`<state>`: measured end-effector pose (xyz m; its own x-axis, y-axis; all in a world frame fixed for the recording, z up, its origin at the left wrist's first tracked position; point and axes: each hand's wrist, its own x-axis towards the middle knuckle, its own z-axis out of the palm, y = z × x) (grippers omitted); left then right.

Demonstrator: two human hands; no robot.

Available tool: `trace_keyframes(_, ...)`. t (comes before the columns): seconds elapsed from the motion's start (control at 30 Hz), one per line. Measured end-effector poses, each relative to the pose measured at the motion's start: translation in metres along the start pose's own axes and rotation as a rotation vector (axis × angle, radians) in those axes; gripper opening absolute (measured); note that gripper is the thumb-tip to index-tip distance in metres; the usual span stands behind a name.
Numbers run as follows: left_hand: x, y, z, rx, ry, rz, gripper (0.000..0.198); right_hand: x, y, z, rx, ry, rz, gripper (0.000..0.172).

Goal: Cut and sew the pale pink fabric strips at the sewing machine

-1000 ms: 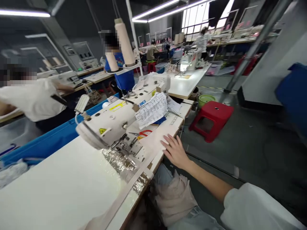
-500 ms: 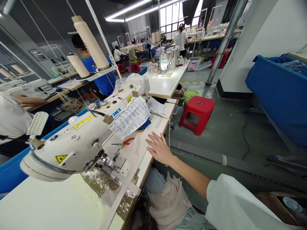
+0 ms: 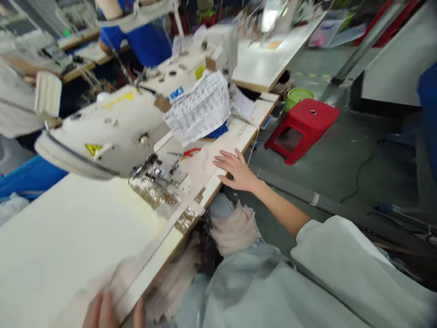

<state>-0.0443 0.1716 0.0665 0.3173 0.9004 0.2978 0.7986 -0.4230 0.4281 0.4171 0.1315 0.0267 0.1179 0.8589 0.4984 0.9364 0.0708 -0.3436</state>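
Note:
A pale pink fabric strip (image 3: pixel 177 207) runs along the front of the white sewing table (image 3: pixel 78 246), past the needle area of a white sewing machine (image 3: pixel 99 132). My right hand (image 3: pixel 239 172) rests on the table's front edge beside the fabric, fingers spread. At the bottom left, my left hand (image 3: pixel 105 312) shows only blurred fingers, apart, at the near end of the fabric; its palm is out of frame. Red-handled scissors (image 3: pixel 189 153) lie behind the fabric. A handwritten paper sheet (image 3: pixel 201 109) leans against the machine.
A red stool (image 3: pixel 305 123) stands on the floor to the right, with a green basket (image 3: pixel 298 96) behind it. More pink fabric (image 3: pixel 235 228) lies on my lap. Beyond is another sewing table (image 3: pixel 256 59). A person in blue (image 3: pixel 143 45) is across the machine.
The view has tipped downward and blurred. My left hand has come into view at the bottom left, at the fabric's near end. My right hand stays spread at the table edge.

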Motion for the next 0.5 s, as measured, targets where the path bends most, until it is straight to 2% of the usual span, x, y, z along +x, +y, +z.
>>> trace_keyframes(0.1,-0.034,-0.015,-0.002,0.122,0.091,0.146,0.036,-0.012,-0.004,-0.004,0.063,-0.062,-0.090,0.037)
trace_keyframes(0.17,-0.053,-0.024,-0.003,0.162,0.199,0.253,0.023,-0.022,-0.008,-0.005,0.059,-0.014,-0.072,0.032)
trace_keyframes(0.23,-0.072,-0.035,-0.002,0.143,0.281,0.258,0.017,-0.035,-0.017,-0.003,0.058,0.029,-0.061,0.032)
trace_keyframes(0.3,-0.092,-0.049,0.002,0.177,0.321,0.143,0.011,-0.048,-0.029,0.004,0.074,0.022,-0.080,0.031)
trace_keyframes(0.37,-0.110,-0.066,0.011,0.296,0.309,-0.080,0.012,-0.061,-0.042,0.015,0.108,-0.040,-0.113,0.033)
trace_keyframes(0.43,-0.123,-0.083,0.025,0.359,0.200,-0.274,0.026,-0.073,-0.053,0.028,0.144,-0.166,-0.134,0.035)
trace_keyframes(0.5,-0.131,-0.097,0.040,0.277,0.031,-0.348,0.036,-0.087,-0.060,0.039,0.156,-0.355,-0.107,0.033)
